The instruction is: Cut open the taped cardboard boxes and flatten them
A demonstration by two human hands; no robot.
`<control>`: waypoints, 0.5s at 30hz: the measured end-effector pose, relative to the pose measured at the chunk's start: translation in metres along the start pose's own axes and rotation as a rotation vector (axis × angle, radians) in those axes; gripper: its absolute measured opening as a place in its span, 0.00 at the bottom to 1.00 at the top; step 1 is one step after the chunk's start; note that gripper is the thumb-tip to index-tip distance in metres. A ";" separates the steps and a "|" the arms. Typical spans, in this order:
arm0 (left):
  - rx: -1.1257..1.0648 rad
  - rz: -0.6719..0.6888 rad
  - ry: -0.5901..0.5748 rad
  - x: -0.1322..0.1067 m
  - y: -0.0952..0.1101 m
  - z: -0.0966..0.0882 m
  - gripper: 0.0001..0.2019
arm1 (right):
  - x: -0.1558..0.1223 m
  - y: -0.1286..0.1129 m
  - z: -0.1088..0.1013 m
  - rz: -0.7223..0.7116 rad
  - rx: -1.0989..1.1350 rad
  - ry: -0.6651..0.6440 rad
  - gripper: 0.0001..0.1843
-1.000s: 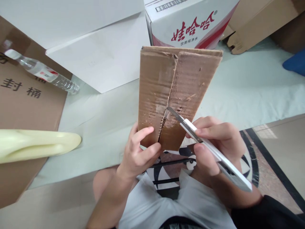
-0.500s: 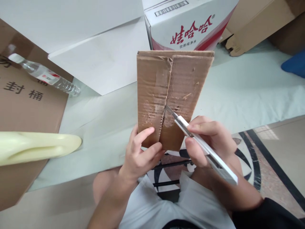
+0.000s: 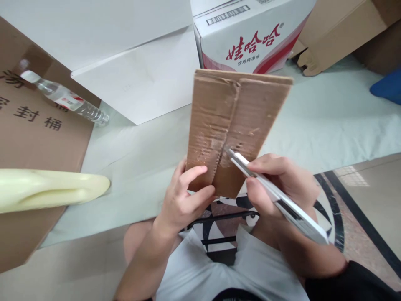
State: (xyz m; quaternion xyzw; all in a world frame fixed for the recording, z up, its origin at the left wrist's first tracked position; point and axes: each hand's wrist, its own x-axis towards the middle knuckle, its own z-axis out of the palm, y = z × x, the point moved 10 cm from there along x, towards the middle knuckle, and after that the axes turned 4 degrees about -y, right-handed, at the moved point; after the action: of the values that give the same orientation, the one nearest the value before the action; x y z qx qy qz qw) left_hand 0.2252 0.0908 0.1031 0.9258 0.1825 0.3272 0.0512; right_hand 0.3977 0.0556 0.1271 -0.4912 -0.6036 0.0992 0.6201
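A brown cardboard box [image 3: 213,108] is held tilted in front of me, its taped seam running lengthwise down the facing side. My left hand [image 3: 184,196] grips its lower left corner, thumb and fingers closed on the edge. In my right hand [image 3: 278,179] is a white utility knife [image 3: 282,198], pinched between thumb and fingers. Its blade is out, and the tip meets the seam a little below the middle. The cardboard around the seam is scuffed, with torn tape and small punctures.
Pale green cloth covers the table [image 3: 134,154]. A white water carton [image 3: 250,46] and a white box [image 3: 150,79] stand behind. On the left are a plastic bottle [image 3: 69,100], a pale yellow object [image 3: 56,190] and a large printed carton [image 3: 40,142]. Something blue [image 3: 388,88] lies far right.
The cardboard box has tilted, its top end swinging to the right. The knife and my right hand have shifted slightly right, with the blade tip a bit lower along the seam.
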 end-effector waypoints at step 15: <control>-0.218 -0.297 0.458 -0.033 -0.069 -0.033 0.30 | -0.008 0.039 -0.018 0.043 0.168 0.306 0.08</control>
State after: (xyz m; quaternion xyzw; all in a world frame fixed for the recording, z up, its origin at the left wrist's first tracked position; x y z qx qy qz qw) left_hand 0.1600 0.1422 0.0949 0.7801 0.2864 0.5342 0.1551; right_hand 0.4295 0.0599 0.0975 -0.4599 -0.4813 0.0866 0.7412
